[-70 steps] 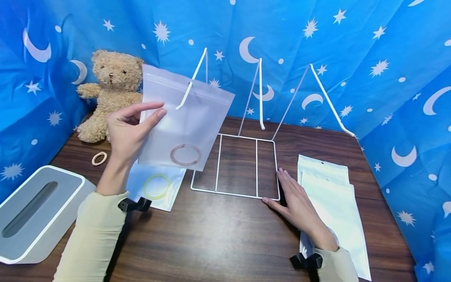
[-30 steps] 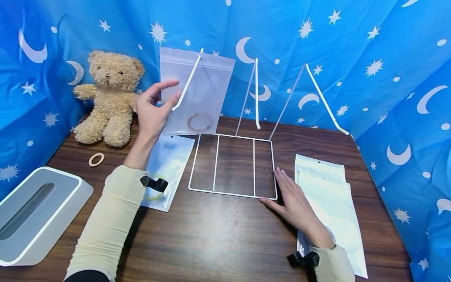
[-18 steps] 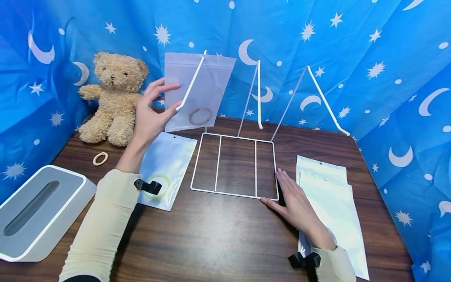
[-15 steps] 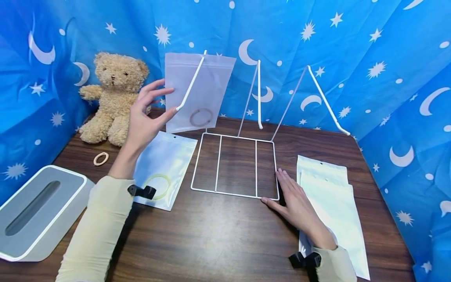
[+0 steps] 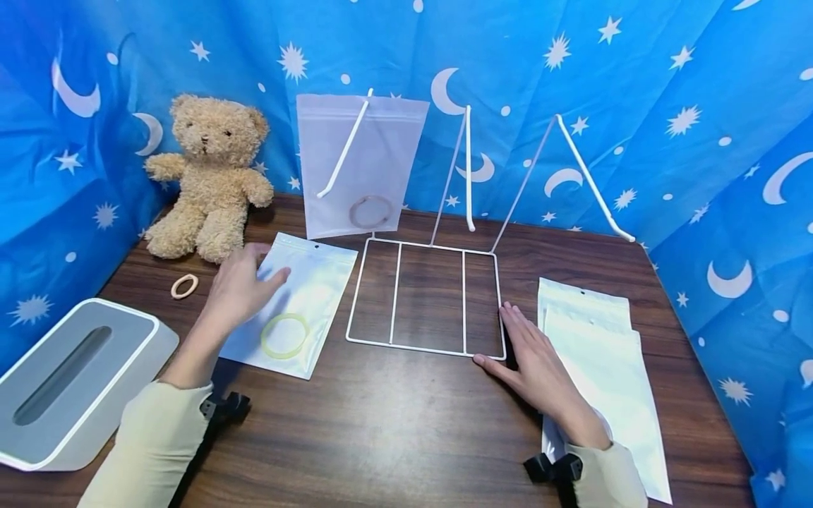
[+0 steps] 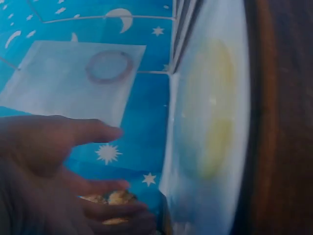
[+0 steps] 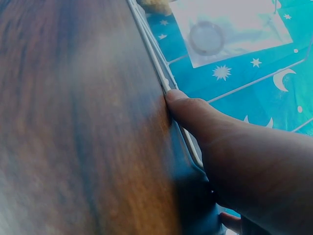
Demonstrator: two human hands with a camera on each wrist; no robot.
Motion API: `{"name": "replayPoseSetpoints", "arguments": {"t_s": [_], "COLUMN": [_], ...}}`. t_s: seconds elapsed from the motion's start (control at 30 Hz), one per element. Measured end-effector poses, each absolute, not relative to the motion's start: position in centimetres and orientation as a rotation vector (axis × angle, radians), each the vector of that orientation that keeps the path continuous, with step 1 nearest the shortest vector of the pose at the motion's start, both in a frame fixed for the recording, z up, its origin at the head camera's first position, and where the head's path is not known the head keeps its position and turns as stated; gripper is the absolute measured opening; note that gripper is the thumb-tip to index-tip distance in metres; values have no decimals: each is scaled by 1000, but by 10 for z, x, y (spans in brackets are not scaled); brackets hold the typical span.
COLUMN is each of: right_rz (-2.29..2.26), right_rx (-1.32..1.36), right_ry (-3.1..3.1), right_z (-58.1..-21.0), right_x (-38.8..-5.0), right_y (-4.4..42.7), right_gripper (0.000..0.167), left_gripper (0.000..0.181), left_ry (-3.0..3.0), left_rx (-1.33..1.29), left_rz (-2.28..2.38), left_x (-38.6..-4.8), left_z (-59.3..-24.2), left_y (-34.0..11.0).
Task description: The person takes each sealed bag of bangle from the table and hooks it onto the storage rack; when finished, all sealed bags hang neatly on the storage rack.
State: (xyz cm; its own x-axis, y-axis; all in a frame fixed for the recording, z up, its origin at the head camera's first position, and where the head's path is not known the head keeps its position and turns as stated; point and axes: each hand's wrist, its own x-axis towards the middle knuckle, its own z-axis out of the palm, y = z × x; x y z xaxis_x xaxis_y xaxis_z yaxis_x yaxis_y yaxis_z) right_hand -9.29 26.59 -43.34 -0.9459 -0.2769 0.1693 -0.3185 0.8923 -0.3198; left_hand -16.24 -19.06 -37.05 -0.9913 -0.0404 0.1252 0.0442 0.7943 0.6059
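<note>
A frosted zip bag [image 5: 362,155] with a brownish ring inside hangs from the left hook of the white wire rack [image 5: 427,347]. My left hand [image 5: 238,289] is over the left edge of a second zip bag [image 5: 311,282], which lies on the table with a yellow-green ring [image 5: 285,336] showing through. Thumb and fingers are spread apart with nothing between them; the left wrist view [image 6: 73,166] of the hand shows the same gap. My right hand [image 5: 536,363] rests at the rack base's front right corner, thumb on the wire and fingers extended along its right side.
Two more rack hooks, the middle [image 5: 470,169] and the right [image 5: 593,176], hold nothing. White zip bags [image 5: 600,381] lie stacked at right. A teddy bear [image 5: 209,169], a small wooden ring [image 5: 184,286] and a tissue box [image 5: 95,381] are at left. A blue curtain [image 5: 635,63] surrounds the table.
My left hand has hung the bag with the brownish ring on the left hook, let it go, and come down to the bag on the table. The right hand stays put.
</note>
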Motion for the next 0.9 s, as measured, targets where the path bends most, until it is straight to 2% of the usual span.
{"name": "replayPoseSetpoints", "arguments": {"t_s": [0.1, 0.2, 0.37, 0.63, 0.9], "right_rz": [526, 535, 548, 547, 541], "right_rx": [472, 488, 504, 502, 495], "right_ry": [-2930, -2918, -2903, -2900, -2899], "right_z": [-434, -434, -435, -435, -435], "right_x": [-92, -92, -92, -92, -92], "right_y": [266, 266, 267, 267, 268], "right_gripper": [98, 97, 97, 97, 98], "left_gripper": [76, 80, 71, 35, 37], "left_ry": [-3072, -3125, -3070, -3028, -3153], "left_rx": [99, 141, 153, -13, -66], "left_rz": [-774, -634, -649, -1098, -1289], "left_x": [-160, -159, -159, -166, -170], "left_z": [-377, -383, -390, -385, -372], "left_y": [-189, -187, -190, -213, -223]}}
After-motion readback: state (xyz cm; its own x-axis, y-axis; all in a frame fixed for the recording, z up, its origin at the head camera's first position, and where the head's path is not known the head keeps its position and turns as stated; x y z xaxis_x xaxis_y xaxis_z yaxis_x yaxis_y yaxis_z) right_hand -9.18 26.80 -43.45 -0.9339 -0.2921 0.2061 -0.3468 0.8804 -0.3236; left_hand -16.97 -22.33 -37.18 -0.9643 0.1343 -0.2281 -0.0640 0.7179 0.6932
